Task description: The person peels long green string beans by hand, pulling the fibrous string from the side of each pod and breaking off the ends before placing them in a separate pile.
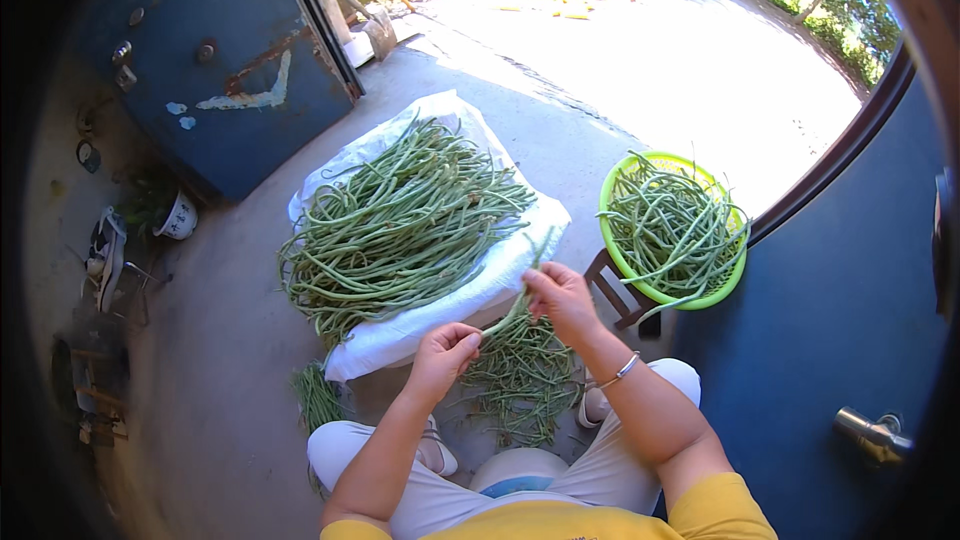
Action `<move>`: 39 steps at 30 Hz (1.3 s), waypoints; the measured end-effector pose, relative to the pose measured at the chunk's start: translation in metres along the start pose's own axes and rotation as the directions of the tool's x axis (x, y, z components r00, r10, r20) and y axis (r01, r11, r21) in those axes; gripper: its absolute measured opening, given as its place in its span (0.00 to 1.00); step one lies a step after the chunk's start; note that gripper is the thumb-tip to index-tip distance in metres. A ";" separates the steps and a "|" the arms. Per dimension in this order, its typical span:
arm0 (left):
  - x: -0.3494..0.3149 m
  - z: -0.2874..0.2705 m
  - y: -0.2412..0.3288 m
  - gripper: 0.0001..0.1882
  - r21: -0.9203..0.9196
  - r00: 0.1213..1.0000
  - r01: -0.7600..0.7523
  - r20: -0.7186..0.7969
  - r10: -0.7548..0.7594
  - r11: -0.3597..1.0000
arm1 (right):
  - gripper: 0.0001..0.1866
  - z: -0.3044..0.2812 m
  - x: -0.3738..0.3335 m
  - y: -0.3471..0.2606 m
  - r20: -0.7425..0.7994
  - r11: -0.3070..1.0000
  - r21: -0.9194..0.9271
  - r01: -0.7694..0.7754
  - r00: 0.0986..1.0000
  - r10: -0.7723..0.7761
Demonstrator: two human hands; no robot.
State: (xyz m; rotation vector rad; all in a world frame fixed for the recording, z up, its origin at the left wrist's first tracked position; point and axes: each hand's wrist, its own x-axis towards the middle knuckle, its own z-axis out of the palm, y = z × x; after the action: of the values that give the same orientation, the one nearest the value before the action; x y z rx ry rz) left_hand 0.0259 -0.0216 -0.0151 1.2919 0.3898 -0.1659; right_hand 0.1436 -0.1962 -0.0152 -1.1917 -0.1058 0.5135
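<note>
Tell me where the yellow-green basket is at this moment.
In the head view, the yellow-green basket is right of centre, between the white sheet and the blue door on the right. A dark brown stool shows at its lower left.

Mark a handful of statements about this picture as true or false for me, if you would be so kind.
1. Left grip and right grip both hold green beans. True.
2. The basket sits left of the white sheet. False: the lime basket is right of the sheet.
3. A bean heap lies between the feet. True.
4. A bracelet circles the left wrist. False: the bracelet is on the right wrist.
5. The sleeves are yellow. True.
</note>
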 end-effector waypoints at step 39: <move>0.077 -0.184 0.012 0.11 0.456 0.356 -0.111 -0.811 0.464 0.883 | 0.10 -0.045 0.017 -0.049 -0.159 0.978 0.201 0.052 0.987 -0.020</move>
State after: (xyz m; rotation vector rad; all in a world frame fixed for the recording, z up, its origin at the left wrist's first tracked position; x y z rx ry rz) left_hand 0.0662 0.1656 -0.0735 1.6914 1.1034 0.9133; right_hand 0.1904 -0.2407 0.0091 -1.0217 0.0584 0.3873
